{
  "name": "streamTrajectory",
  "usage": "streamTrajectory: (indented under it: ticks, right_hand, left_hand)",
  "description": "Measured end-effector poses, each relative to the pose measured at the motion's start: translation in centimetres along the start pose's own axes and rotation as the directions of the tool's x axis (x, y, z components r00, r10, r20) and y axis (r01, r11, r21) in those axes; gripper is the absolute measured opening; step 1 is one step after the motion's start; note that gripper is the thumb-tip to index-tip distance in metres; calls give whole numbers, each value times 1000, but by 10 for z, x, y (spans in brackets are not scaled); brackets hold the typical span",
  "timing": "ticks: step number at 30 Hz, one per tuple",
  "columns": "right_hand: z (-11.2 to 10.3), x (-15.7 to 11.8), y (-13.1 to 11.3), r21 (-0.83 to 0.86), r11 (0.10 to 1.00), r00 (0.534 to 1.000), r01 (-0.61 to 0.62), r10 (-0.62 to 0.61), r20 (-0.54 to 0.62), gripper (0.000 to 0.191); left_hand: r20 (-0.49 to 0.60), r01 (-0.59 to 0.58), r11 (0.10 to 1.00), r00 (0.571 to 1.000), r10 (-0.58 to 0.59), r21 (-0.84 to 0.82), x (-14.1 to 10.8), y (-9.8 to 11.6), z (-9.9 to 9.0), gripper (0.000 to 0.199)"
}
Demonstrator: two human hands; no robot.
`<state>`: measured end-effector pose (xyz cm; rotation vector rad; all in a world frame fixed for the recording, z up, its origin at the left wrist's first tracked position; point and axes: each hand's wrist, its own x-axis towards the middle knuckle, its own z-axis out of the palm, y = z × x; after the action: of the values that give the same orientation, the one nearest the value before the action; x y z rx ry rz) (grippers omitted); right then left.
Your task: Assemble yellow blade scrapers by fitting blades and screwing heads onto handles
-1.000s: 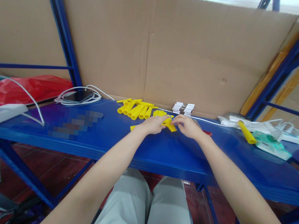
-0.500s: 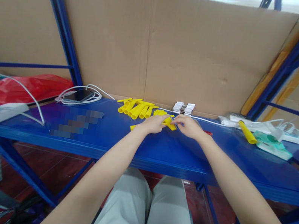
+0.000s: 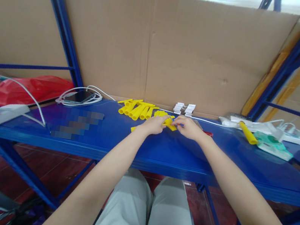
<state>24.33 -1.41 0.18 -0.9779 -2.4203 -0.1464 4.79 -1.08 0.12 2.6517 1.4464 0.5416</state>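
Observation:
Near the middle of the blue table (image 3: 178, 151), my left hand (image 3: 154, 125) and my right hand (image 3: 186, 127) close on a flat yellow piece (image 3: 171, 126) between them. The fingers of both hands are bent and pressed on it; the exact grip is too small to make out. Several yellow cone-shaped tubes (image 3: 138, 110) lie in a row to the left of my left hand. More small yellow pieces (image 3: 161, 113) sit just behind that hand. A bit of yellow (image 3: 133, 129) shows beside my left wrist.
Folded white pieces (image 3: 184, 108) stand behind my right hand. A red item (image 3: 208, 133) lies by my right wrist. Farther right are a yellow roll (image 3: 248, 133) and a green packet (image 3: 273, 146). On the left are coiled white cable (image 3: 95, 97) and a red bag (image 3: 30, 88).
Both hands stay at nearly the same place around the yellow piece. My right hand's fingers have shifted very slightly.

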Motion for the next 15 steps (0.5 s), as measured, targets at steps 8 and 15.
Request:
streamTrajectory:
  ticks: [8,15]
  right_hand:
    - [4,2,-3,84,986,986,-143,149,-71,32]
    - [1,4,-14,478,645,783,-596,599,168,27]
  left_hand:
    - [-4,17,999,1000,-17,51,-2,3,-1,49]
    - [-8,1,999,1000,0,38,-1,1,1,49]
